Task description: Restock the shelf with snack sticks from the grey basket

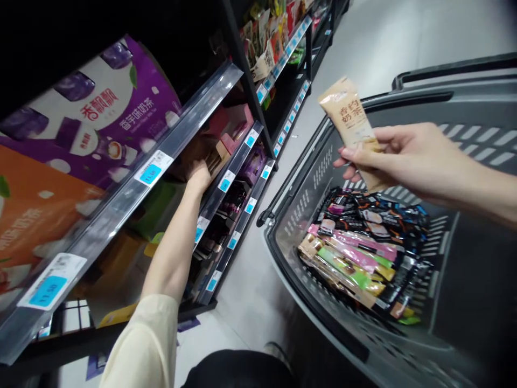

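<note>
Head view: my right hand (399,156) pinches a beige sachet (349,116) above the grey basket (283,253) of mixed packets (363,253). My left hand (198,175) reaches into the shelf (238,161) among boxes (232,129), perhaps touching one; whether its fingers are closed I cannot tell.

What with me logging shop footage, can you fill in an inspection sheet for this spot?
Surface: dark shelf unit, price tags along its rails.
Job's things: beige sachet held over the grey basket.
Clutter: mixed sachets piled in the basket; purple box and orange box on the upper shelf.
Hands: left hand reaches into the shelf, fingers hidden; right hand pinches the beige sachet.
Cables: nothing seen.
Surroundings: grey floor, more stocked shelves beyond.
</note>
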The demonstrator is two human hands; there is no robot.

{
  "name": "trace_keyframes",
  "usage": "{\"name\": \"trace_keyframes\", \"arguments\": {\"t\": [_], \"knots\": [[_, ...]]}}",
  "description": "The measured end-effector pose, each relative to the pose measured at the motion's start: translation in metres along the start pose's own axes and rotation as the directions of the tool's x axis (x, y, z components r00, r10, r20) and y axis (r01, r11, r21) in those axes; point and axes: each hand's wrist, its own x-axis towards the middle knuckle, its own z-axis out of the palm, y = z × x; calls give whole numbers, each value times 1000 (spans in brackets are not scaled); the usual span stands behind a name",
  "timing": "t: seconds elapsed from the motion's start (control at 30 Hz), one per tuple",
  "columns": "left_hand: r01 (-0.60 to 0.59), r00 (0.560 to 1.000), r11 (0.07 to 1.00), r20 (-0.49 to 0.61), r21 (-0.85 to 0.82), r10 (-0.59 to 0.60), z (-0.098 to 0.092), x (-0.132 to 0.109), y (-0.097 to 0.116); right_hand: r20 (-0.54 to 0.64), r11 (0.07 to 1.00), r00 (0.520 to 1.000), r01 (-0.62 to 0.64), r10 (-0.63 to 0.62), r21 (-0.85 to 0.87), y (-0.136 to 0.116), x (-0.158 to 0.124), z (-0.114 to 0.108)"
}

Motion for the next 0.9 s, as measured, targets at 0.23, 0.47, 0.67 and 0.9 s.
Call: {"name": "trace_keyframes", "arguments": {"t": [0.23, 0.47, 0.67, 0.9], "knots": [[86, 956, 995, -283, 40, -71, -4, -21, 123, 104, 975, 990, -111, 92, 192, -4, 0, 7], [-198, 980, 890, -92, -411, 175, -7, -37, 302, 62, 973, 994, -99, 88, 207, -6, -3, 12], [-192, 974, 758, -28, -623, 224, 32, -36, 325, -76, 984, 995, -55, 69, 170, 2, 5, 2], [-82, 986, 702, 47, -707, 162, 52, -39, 309, -63, 992, 998, 15, -8, 123, 19, 12, -10]]}}
